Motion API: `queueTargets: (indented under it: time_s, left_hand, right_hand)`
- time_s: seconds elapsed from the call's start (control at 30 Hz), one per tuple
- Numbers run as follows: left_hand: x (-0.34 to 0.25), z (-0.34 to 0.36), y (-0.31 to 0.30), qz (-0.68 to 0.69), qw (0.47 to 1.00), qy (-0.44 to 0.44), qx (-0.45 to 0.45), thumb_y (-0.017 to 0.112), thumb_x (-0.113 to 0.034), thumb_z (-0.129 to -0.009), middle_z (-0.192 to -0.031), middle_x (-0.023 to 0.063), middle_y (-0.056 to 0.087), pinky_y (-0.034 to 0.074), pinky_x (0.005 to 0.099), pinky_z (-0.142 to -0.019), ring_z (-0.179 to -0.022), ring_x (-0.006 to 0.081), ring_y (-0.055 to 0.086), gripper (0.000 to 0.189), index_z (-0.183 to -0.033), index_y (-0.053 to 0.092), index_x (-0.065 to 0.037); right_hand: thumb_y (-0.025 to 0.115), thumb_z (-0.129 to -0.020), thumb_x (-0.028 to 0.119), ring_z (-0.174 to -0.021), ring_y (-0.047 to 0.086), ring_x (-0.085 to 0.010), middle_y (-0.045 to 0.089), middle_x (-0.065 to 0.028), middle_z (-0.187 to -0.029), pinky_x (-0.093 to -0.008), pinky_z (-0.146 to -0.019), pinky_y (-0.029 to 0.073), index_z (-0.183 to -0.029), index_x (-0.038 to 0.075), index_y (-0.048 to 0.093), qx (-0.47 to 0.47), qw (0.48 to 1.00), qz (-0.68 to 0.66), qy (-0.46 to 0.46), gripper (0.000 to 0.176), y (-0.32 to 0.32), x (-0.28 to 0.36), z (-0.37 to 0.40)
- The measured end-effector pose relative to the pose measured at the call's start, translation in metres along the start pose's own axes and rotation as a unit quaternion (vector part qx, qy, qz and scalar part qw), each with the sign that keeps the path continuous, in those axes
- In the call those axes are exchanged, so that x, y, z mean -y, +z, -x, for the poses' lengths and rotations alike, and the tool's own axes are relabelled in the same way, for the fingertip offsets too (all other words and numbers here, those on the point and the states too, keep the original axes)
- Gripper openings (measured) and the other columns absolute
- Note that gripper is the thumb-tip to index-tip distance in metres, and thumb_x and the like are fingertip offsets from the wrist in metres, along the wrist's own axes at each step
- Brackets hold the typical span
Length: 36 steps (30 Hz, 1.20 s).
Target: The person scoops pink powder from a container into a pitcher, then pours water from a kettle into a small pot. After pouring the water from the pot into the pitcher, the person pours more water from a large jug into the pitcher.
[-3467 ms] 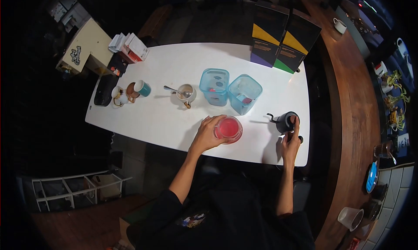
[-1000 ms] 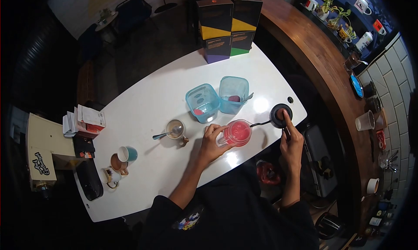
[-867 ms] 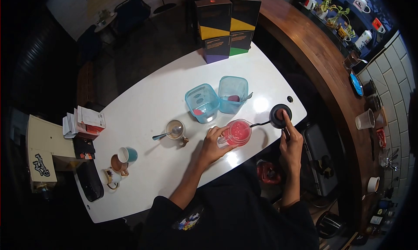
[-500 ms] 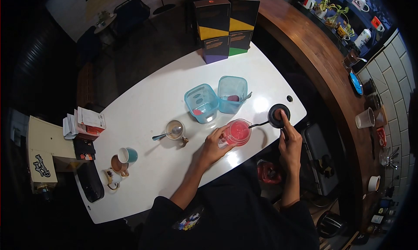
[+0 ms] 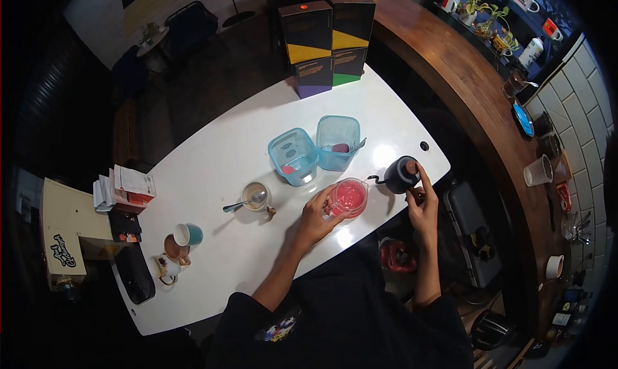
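Observation:
My left hand [image 5: 317,218] is closed around the side of a clear glass jug [image 5: 365,187] on the white table, near its front edge. Inside the jug are red-pink contents [image 5: 348,198]. My right hand [image 5: 423,208] grips a black gooseneck kettle [image 5: 398,176] from its right side, fingers around the handle and near the lid. The kettle leans left, with its thin curved spout [image 5: 378,179] by the jug's right rim. Whether liquid is flowing is too fine to make out. Left of the jug stands a cup [image 5: 265,205] with a spoon [image 5: 237,205] in it.
Two blue translucent tubs [image 5: 283,151] stand behind the jug, one holding a utensil. Stacked dark boxes [image 5: 315,37] are at the table's far end. Several cups [image 5: 188,234] and a cream-coloured machine [image 5: 74,208] are at the left. A wooden counter [image 5: 444,79] curves along the right.
The kettle has tilted further over to the left, showing more of its body, and its spout tip has drawn slightly back from above the jug. My left hand keeps its hold.

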<state>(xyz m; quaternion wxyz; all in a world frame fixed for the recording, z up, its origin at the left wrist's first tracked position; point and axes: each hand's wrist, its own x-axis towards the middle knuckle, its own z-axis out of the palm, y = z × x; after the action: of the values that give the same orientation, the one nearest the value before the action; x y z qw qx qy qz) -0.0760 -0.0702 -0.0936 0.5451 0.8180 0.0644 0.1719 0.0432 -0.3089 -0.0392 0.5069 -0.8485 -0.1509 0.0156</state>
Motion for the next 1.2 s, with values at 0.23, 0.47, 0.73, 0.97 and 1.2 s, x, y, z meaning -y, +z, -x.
queueTargets:
  time_s: [0.23, 0.47, 0.73, 0.97, 1.2]
  left_hand:
    - [0.001, 0.002, 0.002, -0.025, 1.000, -0.008, -0.007, 0.086, -0.014, -0.069, -0.086, 0.0078, 0.060, 0.053, 0.0297, -0.069, -0.073, 0.0143, 0.059, 0.071, -0.131, 0.054, -0.002]
    - [0.002, 0.001, 0.002, -0.048, 0.999, -0.019, 0.013, 0.086, -0.019, -0.071, -0.100, 0.0144, 0.062, 0.057, 0.0342, -0.073, -0.084, 0.0247, 0.063, 0.071, -0.131, 0.054, -0.002]
    - [-0.001, 0.001, 0.001, -0.067, 0.998, -0.015, 0.004, 0.086, -0.017, -0.068, -0.098, 0.0136, 0.062, 0.052, 0.0387, -0.078, -0.086, 0.0289, 0.061, 0.069, -0.128, 0.055, -0.002]
    - [-0.004, 0.007, 0.007, -0.111, 0.993, -0.011, -0.027, 0.086, -0.018, -0.068, -0.095, 0.0112, 0.059, 0.048, 0.0403, -0.081, -0.092, 0.0283, 0.058, 0.067, -0.127, 0.058, -0.004]
    - [-0.014, 0.019, 0.008, -0.093, 0.992, -0.020, -0.088, 0.085, -0.024, -0.073, -0.102, 0.0124, 0.059, 0.049, 0.0397, -0.088, -0.099, 0.0280, 0.059, 0.061, -0.124, 0.060, -0.004]
  right_hand:
    - [0.058, -0.080, -0.012, -0.075, 0.064, -0.0149, 0.070, -0.0188, -0.106, -0.0301, -0.073, 0.051, -0.149, 0.011, 0.039, -0.086, 0.995, -0.034, -0.022, 0.075, 0.011, -0.038, -0.014]
    - [0.057, -0.081, -0.008, -0.082, 0.071, -0.0261, 0.068, -0.0240, -0.112, -0.0345, -0.075, 0.052, -0.148, 0.012, 0.039, -0.164, 0.986, 0.010, -0.023, 0.072, 0.018, -0.068, -0.040]
    - [0.057, -0.082, -0.008, -0.103, 0.068, -0.0343, 0.065, -0.0248, -0.120, -0.0378, -0.086, 0.052, -0.148, 0.013, 0.038, -0.161, 0.987, 0.011, -0.008, 0.072, 0.019, -0.075, -0.062]
    - [0.058, -0.084, -0.005, -0.107, 0.064, -0.0425, 0.064, -0.0252, -0.120, -0.0424, -0.090, 0.051, -0.149, 0.016, 0.033, -0.116, 0.991, 0.054, 0.025, 0.073, 0.014, -0.079, -0.089]
    - [0.057, -0.084, -0.001, -0.098, 0.065, -0.0456, 0.066, -0.0275, -0.112, -0.0482, -0.085, 0.051, -0.148, 0.018, 0.032, -0.087, 0.994, 0.066, 0.015, 0.071, 0.013, -0.087, -0.112]
